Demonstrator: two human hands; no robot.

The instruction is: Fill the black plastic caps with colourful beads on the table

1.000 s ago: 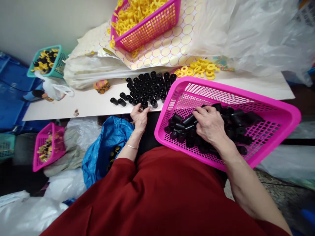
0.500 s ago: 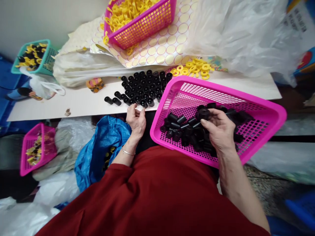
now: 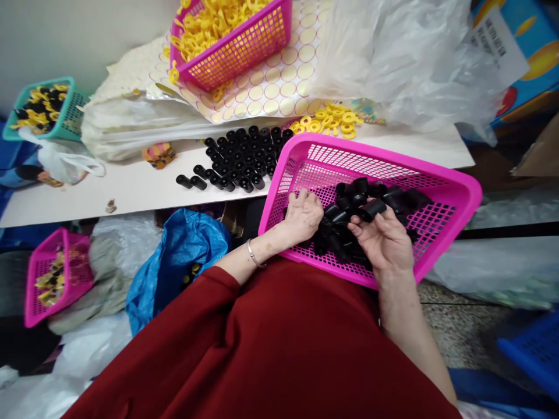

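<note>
Right hand (image 3: 381, 233) — gripping black cylinder (image 3: 371, 210); left hand (image 3: 304, 215) — inside large pink basket (image 3: 454, 180).

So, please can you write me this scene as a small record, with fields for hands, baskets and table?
left hand: inside the big pink basket, grip unclear
right hand: holding one black tube above the loose tubes
big pink basket: loose tubes inside, in a heap
table: standing black tubes, mostly close together; yellow rings behind the big pink basket
small pink basket: yellow pieces
green basket: yellow and black pieces
</note>
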